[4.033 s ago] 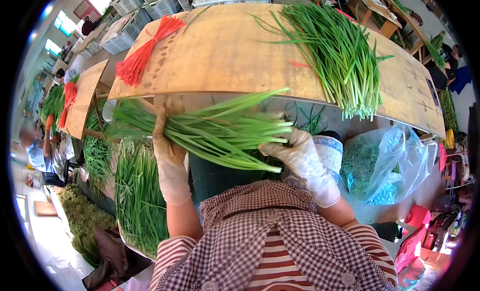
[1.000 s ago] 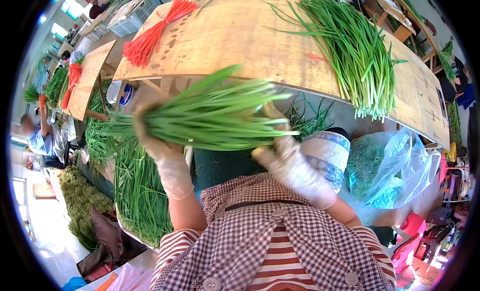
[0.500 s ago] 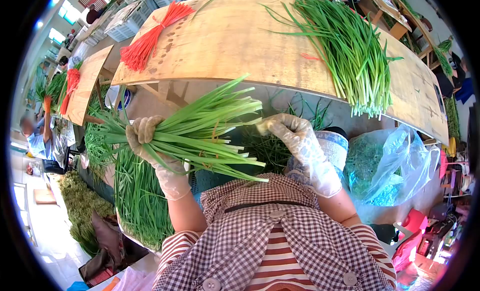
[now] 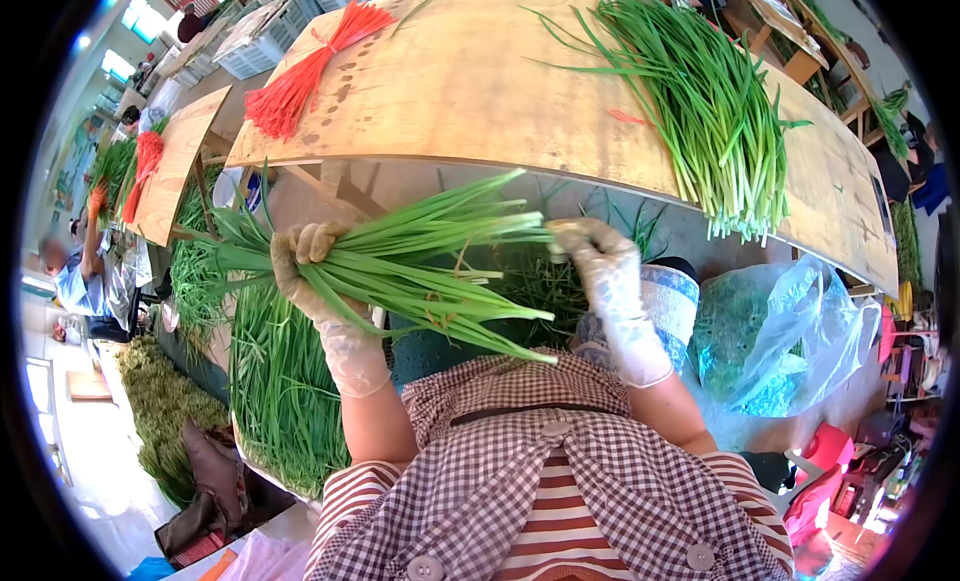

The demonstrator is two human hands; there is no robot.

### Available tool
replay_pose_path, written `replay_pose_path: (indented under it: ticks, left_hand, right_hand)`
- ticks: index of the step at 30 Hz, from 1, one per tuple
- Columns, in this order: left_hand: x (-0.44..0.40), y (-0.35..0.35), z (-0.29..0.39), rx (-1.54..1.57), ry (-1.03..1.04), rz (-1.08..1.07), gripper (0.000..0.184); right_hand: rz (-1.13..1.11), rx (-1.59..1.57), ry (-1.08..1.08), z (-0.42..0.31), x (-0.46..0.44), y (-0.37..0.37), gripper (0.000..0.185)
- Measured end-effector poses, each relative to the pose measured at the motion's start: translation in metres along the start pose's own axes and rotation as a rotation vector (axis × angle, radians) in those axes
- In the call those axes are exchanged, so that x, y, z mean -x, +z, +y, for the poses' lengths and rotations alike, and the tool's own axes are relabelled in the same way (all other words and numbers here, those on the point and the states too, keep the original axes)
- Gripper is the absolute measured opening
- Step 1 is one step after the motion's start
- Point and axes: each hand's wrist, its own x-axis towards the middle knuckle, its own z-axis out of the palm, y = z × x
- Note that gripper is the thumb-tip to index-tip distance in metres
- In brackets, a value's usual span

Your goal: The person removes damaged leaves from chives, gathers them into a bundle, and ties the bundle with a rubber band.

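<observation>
By the tan wooden table (image 4: 480, 81)'s near edge, my gloved left hand (image 4: 305, 261) grips slender green stalks (image 4: 400, 238), my gloved right hand (image 4: 603, 261) pinching their ends, seemingly picking-over that calls for light tugs.

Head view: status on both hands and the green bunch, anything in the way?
Left hand closed around green bunch. Right hand at stem ends, grip unclear. Bunch fanned toward right hand. Nothing visibly blocking either hand.

Windows (image 4: 142, 18) are daylit, upper left | pale floor (image 4: 130, 501) is washed with sunlight, lower left | wooden table (image 4: 480, 81) is set ahead — smaller table (image 4: 185, 166) is placed leftward | white crates (image 4: 256, 53) are ranged behind
</observation>
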Motion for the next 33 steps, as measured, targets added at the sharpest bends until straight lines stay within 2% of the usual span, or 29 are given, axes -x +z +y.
replay_pose_path:
  ticks: [1, 3, 4, 5, 8, 9, 10, 11, 12, 13, 14, 19, 22, 23, 24, 26, 29, 30, 32, 33]
  left_hand:
    - [0.001, -0.001, 0.005, -0.013, 0.037, 0.037, 0.025]
    - [0.002, -0.004, 0.021, -0.041, 0.102, 0.116, 0.026]
    - [0.002, -0.007, 0.030, -0.021, 0.107, 0.118, 0.025]
    - [0.002, -0.013, 0.041, -0.001, 0.112, 0.120, 0.024]
    - [0.003, -0.021, 0.052, -0.020, 0.092, 0.113, 0.023]
    - [0.002, -0.021, 0.050, -0.027, 0.090, 0.136, 0.023]
    - [0.001, -0.022, 0.048, -0.035, 0.088, 0.159, 0.023]
    - [0.002, -0.020, 0.041, -0.143, 0.126, 0.212, 0.024]
    - [0.001, -0.020, 0.037, -0.144, 0.112, 0.191, 0.025]
    - [0.001, -0.020, 0.033, -0.144, 0.097, 0.170, 0.026]
    - [0.000, -0.020, 0.029, -0.143, 0.083, 0.150, 0.026]
    - [0.002, 0.001, 0.006, -0.095, 0.093, 0.144, 0.028]
    - [0.002, 0.009, 0.001, 0.000, 0.031, 0.084, 0.028]
    - [0.002, 0.008, 0.000, -0.008, 0.019, 0.069, 0.028]
    - [0.001, 0.007, -0.002, -0.017, 0.006, 0.053, 0.028]
    - [0.000, 0.007, -0.002, -0.030, -0.010, 0.052, 0.027]
    - [-0.002, 0.007, 0.003, -0.030, 0.004, 0.096, 0.027]
    - [-0.003, 0.006, 0.011, -0.020, 0.024, 0.111, 0.026]
    - [-0.005, 0.002, 0.027, 0.024, 0.033, 0.128, 0.026]
    - [-0.005, -0.002, 0.036, 0.057, 0.023, 0.131, 0.026]
  right_hand:
    - [0.051, -0.086, 0.087, 0.007, -0.002, -0.015, 0.014]
    - [0.209, -0.176, 0.102, 0.038, -0.009, -0.048, 0.013]
    - [0.307, -0.067, 0.096, 0.055, -0.012, -0.064, 0.014]
    - [0.363, 0.162, 0.141, 0.078, -0.015, -0.083, 0.018]
    - [-0.001, 1.179, -0.081, 0.095, -0.013, -0.106, 0.024]
    - [0.055, 1.032, -0.129, 0.071, -0.013, -0.080, 0.027]
    - [0.002, 0.736, -0.068, 0.025, -0.011, -0.050, 0.026]
    - [-0.045, 0.326, -0.025, 0.017, -0.010, -0.030, 0.025]
    - [-0.070, 0.181, -0.073, -0.005, -0.008, -0.013, 0.025]
    - [-0.044, 0.208, -0.257, -0.016, -0.009, -0.001, 0.026]
    - [-0.013, 0.380, -0.421, -0.041, -0.009, 0.006, 0.031]
    - [-0.384, 0.211, 0.052, -0.061, -0.025, 0.016, 0.032]
    - [-0.472, 0.277, 0.149, -0.062, -0.024, 0.022, 0.022]
    - [-0.498, 0.187, 0.153, -0.053, -0.021, 0.027, 0.022]
    - [-0.517, 0.194, 0.031, -0.044, -0.021, 0.031, 0.019]
    - [-0.471, 0.097, 0.017, -0.036, -0.016, 0.030, 0.017]
    - [-0.420, 0.283, -0.013, -0.031, -0.011, 0.017, 0.018]
    - [-0.500, 0.331, -0.008, -0.036, -0.011, 0.004, 0.028]
    - [-0.519, 0.370, 0.025, -0.024, -0.011, -0.022, 0.023]
    - [-0.406, 0.584, 0.059, 0.005, -0.017, -0.038, 0.021]
